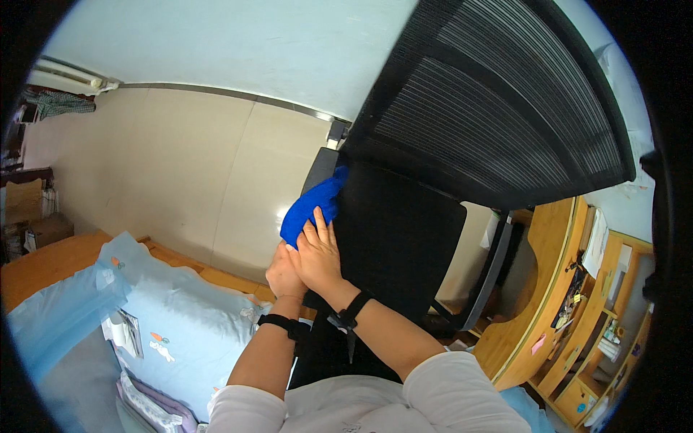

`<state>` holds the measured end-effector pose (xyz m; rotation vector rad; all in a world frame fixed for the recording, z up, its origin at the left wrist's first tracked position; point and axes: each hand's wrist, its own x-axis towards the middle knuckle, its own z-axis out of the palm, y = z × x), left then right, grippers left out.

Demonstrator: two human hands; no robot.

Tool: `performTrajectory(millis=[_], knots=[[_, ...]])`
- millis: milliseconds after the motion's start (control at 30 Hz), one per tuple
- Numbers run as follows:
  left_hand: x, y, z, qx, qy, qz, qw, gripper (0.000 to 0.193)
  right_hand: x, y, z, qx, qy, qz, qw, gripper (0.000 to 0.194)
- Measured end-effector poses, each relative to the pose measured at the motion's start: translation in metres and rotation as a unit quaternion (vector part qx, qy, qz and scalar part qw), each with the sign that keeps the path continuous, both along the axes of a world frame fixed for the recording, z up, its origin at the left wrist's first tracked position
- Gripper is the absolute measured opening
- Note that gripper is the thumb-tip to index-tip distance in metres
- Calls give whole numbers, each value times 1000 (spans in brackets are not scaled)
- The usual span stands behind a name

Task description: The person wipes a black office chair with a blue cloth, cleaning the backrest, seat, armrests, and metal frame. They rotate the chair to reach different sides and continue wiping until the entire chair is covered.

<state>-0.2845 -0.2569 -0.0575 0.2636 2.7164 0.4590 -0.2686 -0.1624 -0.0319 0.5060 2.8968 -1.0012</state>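
A blue cloth (313, 208) lies draped over the left armrest (321, 168) of a black office chair with a mesh back (498, 103). My right hand (318, 251) rests on the cloth's lower end with its fingers stretched out and close together. Just left of it, my left hand (285, 273) is curled at the armrest's near end, its fingers bent against the cloth's lower edge; whether it grips cloth or armrest is partly hidden. The hands touch each other. The black seat (400, 238) lies to the right of both hands.
A bed with light blue bedding (184, 319) stands at the lower left. On the right is a wooden desk (547, 303) with shelves holding small items. A pale wall (233, 43) and a tiled floor (173, 162) lie beyond the chair. Boxes (51, 230) sit at the far left.
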Motion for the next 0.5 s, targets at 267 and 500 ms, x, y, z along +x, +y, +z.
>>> performTrajectory(millis=[267,500], knots=[[1,5,8,97,68,29,992,27,-14,20,-2,113,28,57,992,31],[-4,-1,14,150,38,10,988,30,-14,30,-33,91,99,86,987,39]])
